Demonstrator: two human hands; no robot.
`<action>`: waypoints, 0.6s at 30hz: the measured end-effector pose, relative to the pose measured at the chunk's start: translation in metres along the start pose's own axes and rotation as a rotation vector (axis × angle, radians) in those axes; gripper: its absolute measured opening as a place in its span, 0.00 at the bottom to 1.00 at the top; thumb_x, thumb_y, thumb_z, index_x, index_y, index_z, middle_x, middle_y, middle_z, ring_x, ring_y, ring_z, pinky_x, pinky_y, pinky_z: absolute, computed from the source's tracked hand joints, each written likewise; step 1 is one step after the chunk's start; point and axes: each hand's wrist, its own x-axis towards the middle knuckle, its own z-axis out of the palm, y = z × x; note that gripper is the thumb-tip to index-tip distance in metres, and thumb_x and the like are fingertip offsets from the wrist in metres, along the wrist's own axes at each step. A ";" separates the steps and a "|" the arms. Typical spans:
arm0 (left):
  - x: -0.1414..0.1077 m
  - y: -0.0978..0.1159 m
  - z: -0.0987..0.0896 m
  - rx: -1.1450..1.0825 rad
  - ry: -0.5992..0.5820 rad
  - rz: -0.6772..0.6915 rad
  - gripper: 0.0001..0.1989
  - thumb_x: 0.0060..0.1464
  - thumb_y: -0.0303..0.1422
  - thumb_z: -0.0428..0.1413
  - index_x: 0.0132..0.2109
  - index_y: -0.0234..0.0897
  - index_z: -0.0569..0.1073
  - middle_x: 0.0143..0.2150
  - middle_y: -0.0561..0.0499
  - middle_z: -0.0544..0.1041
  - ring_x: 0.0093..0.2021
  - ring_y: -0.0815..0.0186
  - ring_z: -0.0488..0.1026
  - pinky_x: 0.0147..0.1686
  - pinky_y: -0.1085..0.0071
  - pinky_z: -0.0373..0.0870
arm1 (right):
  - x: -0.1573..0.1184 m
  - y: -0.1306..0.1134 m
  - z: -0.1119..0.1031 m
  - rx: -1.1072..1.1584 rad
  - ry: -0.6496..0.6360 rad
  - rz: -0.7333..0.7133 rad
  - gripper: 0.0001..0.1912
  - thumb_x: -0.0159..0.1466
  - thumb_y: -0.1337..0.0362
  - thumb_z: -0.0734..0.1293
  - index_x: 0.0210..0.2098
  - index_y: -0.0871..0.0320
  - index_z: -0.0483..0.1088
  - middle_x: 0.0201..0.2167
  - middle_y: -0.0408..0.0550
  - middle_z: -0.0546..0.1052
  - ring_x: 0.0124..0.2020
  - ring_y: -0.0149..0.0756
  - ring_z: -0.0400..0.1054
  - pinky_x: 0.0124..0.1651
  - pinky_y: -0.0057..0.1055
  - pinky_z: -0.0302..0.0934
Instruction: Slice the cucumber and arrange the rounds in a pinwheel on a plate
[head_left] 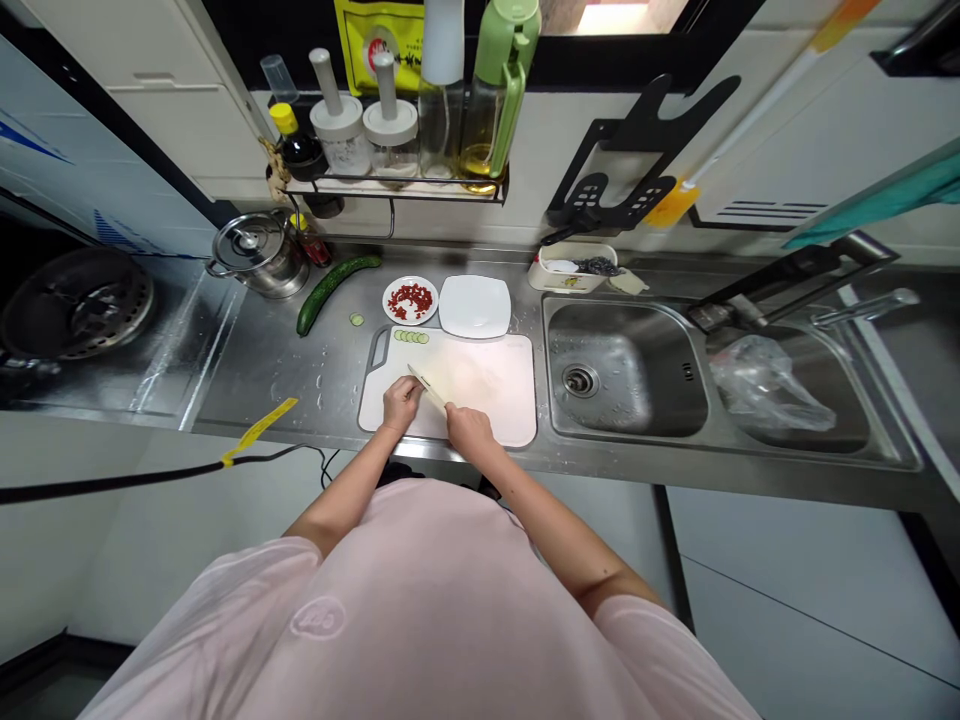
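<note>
My right hand (470,430) is wrapped round the handle end of a pale-bladed knife (430,387), whose tip points up and left over the white cutting board (517,375). Just left of the blade, my left hand (401,403) is closed with its fingertips near the board; what it holds, if anything, is hidden. A short row of cucumber slices (411,337) lies along the board's upper left edge. Behind the board sit a white plate of chopped red pieces (410,300) and a bare square white plate (475,306).
A long cucumber (334,287) and a loose cucumber slice (356,320) lie left of the plates. A lidded steel pot (261,255) stands behind them. The double sink (626,370) is on the right, with a plastic bag (769,385). Seasoning jars stand on a wall rack (397,190).
</note>
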 end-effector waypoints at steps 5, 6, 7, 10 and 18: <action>0.000 -0.001 0.000 0.000 -0.011 0.002 0.08 0.57 0.33 0.51 0.32 0.38 0.73 0.34 0.49 0.75 0.37 0.67 0.71 0.37 0.72 0.65 | 0.003 0.000 0.002 0.006 0.019 -0.009 0.11 0.63 0.74 0.55 0.42 0.60 0.63 0.34 0.53 0.76 0.38 0.40 0.72 0.37 0.29 0.59; 0.000 -0.001 0.000 0.002 -0.013 0.004 0.08 0.57 0.33 0.51 0.32 0.38 0.73 0.34 0.49 0.75 0.37 0.67 0.71 0.37 0.72 0.65 | 0.006 -0.001 0.002 0.007 0.021 -0.008 0.11 0.63 0.74 0.55 0.42 0.60 0.63 0.34 0.53 0.76 0.38 0.40 0.72 0.37 0.30 0.59; 0.000 -0.001 0.000 0.004 -0.014 0.006 0.09 0.57 0.33 0.51 0.32 0.38 0.73 0.34 0.49 0.75 0.37 0.67 0.71 0.37 0.72 0.65 | 0.008 -0.003 0.001 0.008 0.021 -0.005 0.11 0.63 0.74 0.55 0.42 0.59 0.63 0.35 0.53 0.76 0.38 0.40 0.72 0.37 0.30 0.59; 0.000 -0.001 0.000 0.006 -0.009 0.009 0.08 0.57 0.33 0.51 0.31 0.38 0.72 0.33 0.50 0.74 0.36 0.67 0.71 0.36 0.71 0.65 | 0.015 -0.007 -0.002 0.015 0.017 0.000 0.11 0.63 0.74 0.54 0.43 0.60 0.63 0.35 0.53 0.76 0.39 0.40 0.72 0.38 0.30 0.60; 0.000 0.000 0.000 -0.006 -0.012 0.001 0.08 0.57 0.32 0.51 0.32 0.38 0.72 0.34 0.50 0.75 0.36 0.66 0.71 0.37 0.71 0.66 | 0.010 -0.005 -0.003 0.031 -0.018 0.021 0.13 0.63 0.74 0.54 0.43 0.60 0.64 0.36 0.54 0.76 0.40 0.39 0.72 0.40 0.29 0.59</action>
